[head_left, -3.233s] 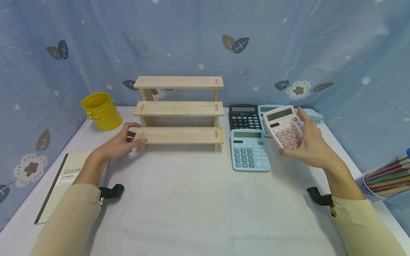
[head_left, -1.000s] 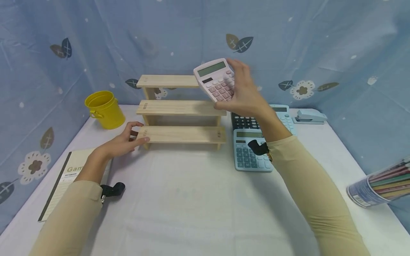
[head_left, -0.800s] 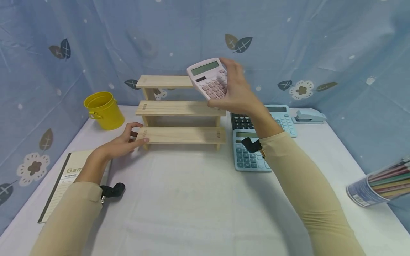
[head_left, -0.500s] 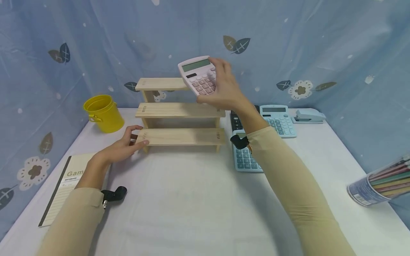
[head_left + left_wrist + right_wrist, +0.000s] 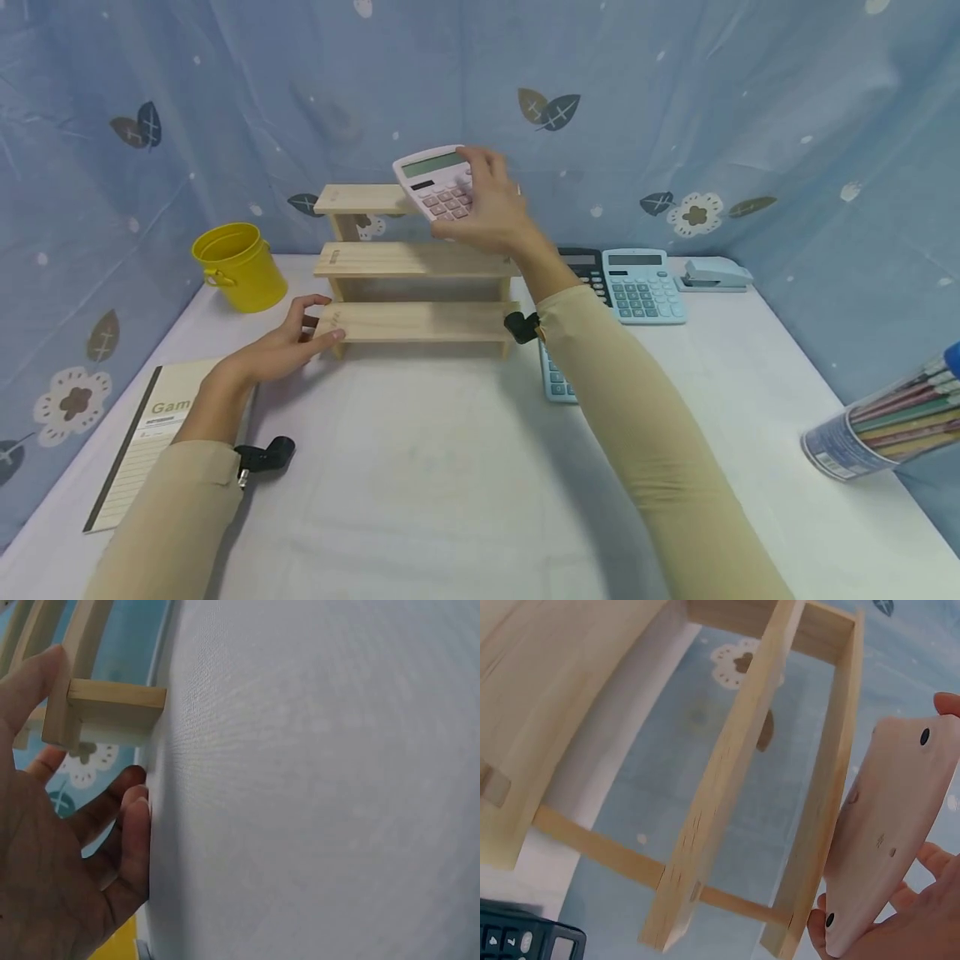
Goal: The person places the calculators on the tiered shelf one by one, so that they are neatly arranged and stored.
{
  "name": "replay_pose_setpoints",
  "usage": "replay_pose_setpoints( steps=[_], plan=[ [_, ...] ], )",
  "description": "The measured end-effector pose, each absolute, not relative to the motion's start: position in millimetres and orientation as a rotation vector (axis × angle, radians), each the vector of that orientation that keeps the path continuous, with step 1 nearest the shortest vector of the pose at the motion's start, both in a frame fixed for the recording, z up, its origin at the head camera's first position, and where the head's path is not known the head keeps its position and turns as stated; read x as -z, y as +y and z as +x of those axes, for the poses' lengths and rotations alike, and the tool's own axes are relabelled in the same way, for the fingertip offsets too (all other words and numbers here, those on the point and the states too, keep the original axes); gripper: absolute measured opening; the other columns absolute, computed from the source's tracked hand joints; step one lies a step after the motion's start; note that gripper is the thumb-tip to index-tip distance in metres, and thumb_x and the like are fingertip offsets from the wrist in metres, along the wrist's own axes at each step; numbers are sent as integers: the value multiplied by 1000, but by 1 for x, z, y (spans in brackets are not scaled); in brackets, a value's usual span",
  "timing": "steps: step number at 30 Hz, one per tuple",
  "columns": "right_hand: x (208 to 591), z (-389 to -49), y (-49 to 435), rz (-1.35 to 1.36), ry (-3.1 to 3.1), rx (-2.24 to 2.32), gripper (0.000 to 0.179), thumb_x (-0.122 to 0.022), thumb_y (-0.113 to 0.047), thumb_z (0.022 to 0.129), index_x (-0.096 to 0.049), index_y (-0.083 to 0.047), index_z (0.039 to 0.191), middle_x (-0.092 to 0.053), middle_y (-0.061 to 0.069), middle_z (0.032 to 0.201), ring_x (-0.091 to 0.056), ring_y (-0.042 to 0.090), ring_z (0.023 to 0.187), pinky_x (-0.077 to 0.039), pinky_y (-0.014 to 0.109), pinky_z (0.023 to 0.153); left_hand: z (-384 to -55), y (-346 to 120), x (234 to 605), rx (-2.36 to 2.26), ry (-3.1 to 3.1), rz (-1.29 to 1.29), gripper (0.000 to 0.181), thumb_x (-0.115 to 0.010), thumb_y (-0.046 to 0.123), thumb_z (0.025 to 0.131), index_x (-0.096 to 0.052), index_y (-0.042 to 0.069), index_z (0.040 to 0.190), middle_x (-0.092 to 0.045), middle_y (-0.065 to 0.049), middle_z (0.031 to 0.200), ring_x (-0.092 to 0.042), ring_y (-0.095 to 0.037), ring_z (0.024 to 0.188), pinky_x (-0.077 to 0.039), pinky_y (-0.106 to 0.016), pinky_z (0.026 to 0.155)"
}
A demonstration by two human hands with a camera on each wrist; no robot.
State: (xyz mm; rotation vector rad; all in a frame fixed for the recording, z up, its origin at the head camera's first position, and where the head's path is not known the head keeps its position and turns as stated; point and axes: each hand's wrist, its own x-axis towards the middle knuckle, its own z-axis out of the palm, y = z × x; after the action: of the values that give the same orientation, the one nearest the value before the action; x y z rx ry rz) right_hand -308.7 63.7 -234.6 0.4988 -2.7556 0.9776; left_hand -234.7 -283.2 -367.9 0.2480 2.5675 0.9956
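In the head view, my right hand (image 5: 491, 204) holds a pink calculator (image 5: 444, 196) by its right side, thumb below and fingers on the upper edge, screen facing me. It is raised over the right part of the top tier of a three-tier wooden stand (image 5: 408, 322), which it overlaps. The right wrist view shows the back of the calculator (image 5: 889, 825) close beside the top plank (image 5: 817, 802). My left hand (image 5: 281, 346) grips the left end of the stand's lowest tier, thumb on top. In the left wrist view its other fingers (image 5: 135, 840) are loosely bent under that end.
A yellow bucket (image 5: 251, 275) and a notebook (image 5: 135, 458) lie at left. Right of the stand are a black calculator (image 5: 596, 279), a light blue calculator (image 5: 647, 292), and another blue one (image 5: 553, 382) partly behind my sleeve. Beyond are a stapler (image 5: 714, 273) and a pencil cup (image 5: 836, 450).
My right hand has carried the pink calculator up from the calculators at right and leftward to the stand's top tier, dipping slightly lately. My left hand has stayed on the stand.
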Motion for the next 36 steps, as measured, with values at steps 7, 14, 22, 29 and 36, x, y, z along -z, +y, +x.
replay_pose_setpoints(
  steps=[7,14,22,29,36],
  plan=[
    [236,-310,57,498,-2779,-928,105,-77,-49,72,-25,-31,161,-13,-1,168,-35,28,141,-32,49,111,-236,-281,366,-997,2573,242,84,-51,61,102,3,30,158,-30,-29,157,-40,-46,138,-37,-64,106],
    [238,-314,48,464,-2806,-841,96,-75,-51,75,-31,-27,158,-15,1,168,-35,30,142,-31,46,112,-234,-279,361,-1009,2578,240,84,-52,62,101,2,30,157,-32,-29,155,-41,-46,138,-37,-65,107],
    [239,-318,34,487,-2897,-796,97,-69,-76,79,-41,-22,154,-29,2,162,-36,24,136,-37,42,111,-230,-280,363,-1019,2583,224,85,-52,64,100,2,30,158,-31,-29,156,-41,-46,138,-37,-64,107],
    [231,-324,39,687,-2927,-783,97,-70,-60,88,-30,-11,161,-21,10,169,-20,28,155,-15,42,126,-237,-280,366,-1035,2585,221,86,-53,63,100,1,32,158,-30,-29,157,-40,-47,139,-35,-66,108],
    [239,-323,42,751,-2865,-938,94,-78,-42,89,-28,-12,162,-25,9,167,-23,31,152,-19,42,125,-235,-282,369,-1053,2576,239,85,-53,60,101,1,29,158,-29,-31,157,-40,-48,138,-34,-67,108]
  ],
)
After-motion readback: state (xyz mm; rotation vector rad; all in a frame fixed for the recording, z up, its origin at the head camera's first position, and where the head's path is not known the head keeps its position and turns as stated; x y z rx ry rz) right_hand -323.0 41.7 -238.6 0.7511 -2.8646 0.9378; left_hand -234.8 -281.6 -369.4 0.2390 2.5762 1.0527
